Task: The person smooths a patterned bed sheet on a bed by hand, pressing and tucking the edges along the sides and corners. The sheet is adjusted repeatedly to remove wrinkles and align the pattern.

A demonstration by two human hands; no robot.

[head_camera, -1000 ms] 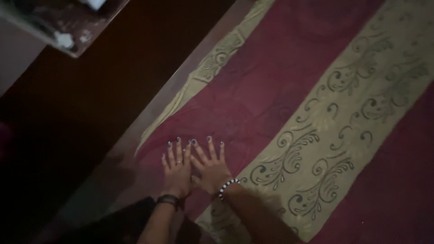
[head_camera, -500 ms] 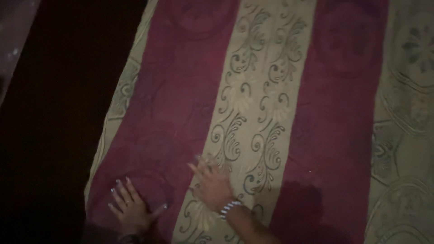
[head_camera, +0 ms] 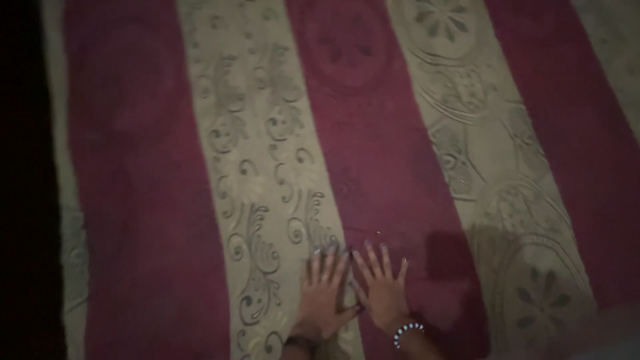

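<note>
A large cloth [head_camera: 373, 133] with maroon and beige stripes and scroll and flower patterns fills the view. My left hand [head_camera: 321, 295] lies flat on it, fingers spread, on the edge of a beige scroll stripe. My right hand [head_camera: 383, 288] lies flat right beside it on the maroon stripe, fingers spread, thumbs nearly touching. A beaded bracelet [head_camera: 407, 329] circles my right wrist. Neither hand holds anything.
The cloth's left edge [head_camera: 53, 167] borders a dark, unlit strip at the far left. A shadow falls on the cloth to the right of my hands. The lighting is dim.
My hands have slid rightward across the cloth, from the left maroon stripe to the middle stripes. They were apart half a second ago and are side by side again.
</note>
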